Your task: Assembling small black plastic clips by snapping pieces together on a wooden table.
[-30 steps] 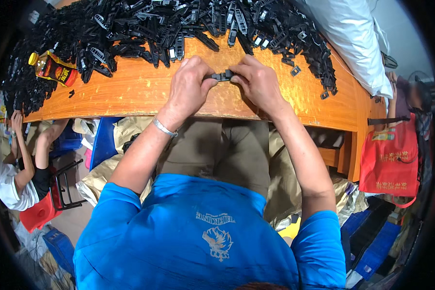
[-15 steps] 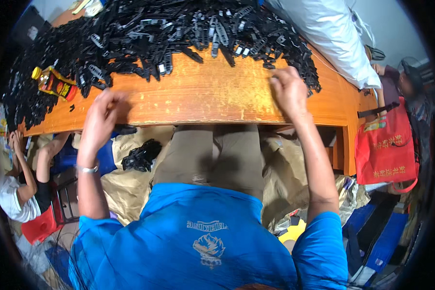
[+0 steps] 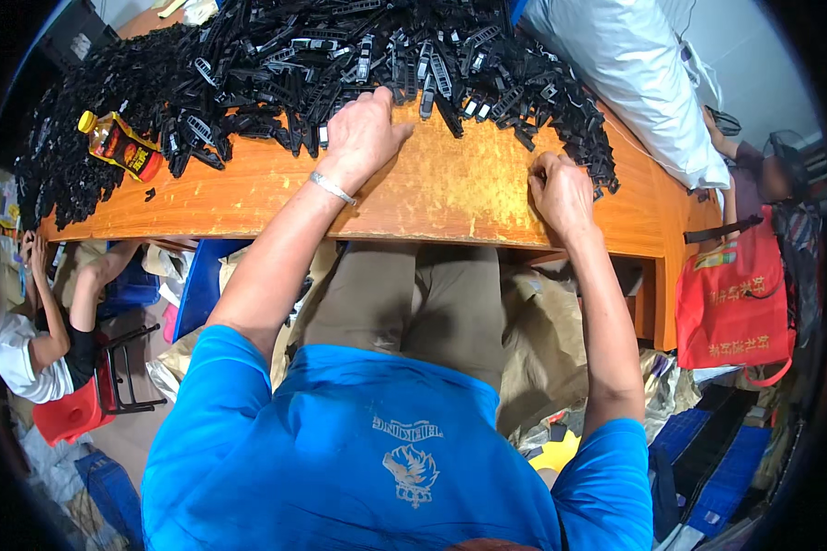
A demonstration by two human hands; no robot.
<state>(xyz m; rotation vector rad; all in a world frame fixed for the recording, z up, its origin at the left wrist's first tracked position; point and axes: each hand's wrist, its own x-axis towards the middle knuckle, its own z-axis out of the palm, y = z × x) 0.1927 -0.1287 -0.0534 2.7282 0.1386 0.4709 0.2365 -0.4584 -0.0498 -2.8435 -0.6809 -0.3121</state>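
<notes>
A heap of long, narrow black plastic parts (image 3: 276,78) spreads along the far side of the wooden table (image 3: 469,202); some have ladder-like slots or pale ends. My left hand (image 3: 363,133), with a silver bracelet at its wrist, reaches to the near edge of the heap. Its thumb stands out from the fingers, whose tips are partly hidden against the parts. Over the bare wood farther right, my right hand (image 3: 565,195) is closed, its thumb and fingers drawn together. Whatever it may hold is too small or hidden to name. Several parts lie close beyond it.
A yellow-capped bottle (image 3: 121,147) lies on the heap's left side. A large white sack (image 3: 625,83) rests at the back right. Beyond the right edge hangs a red bag (image 3: 737,303). Another person (image 3: 32,344) sits at the left, and a second one's arm shows at the right.
My left hand has moved right and away from me, from the table's near edge to the heap. My right hand has come slightly nearer to me, still closed.
</notes>
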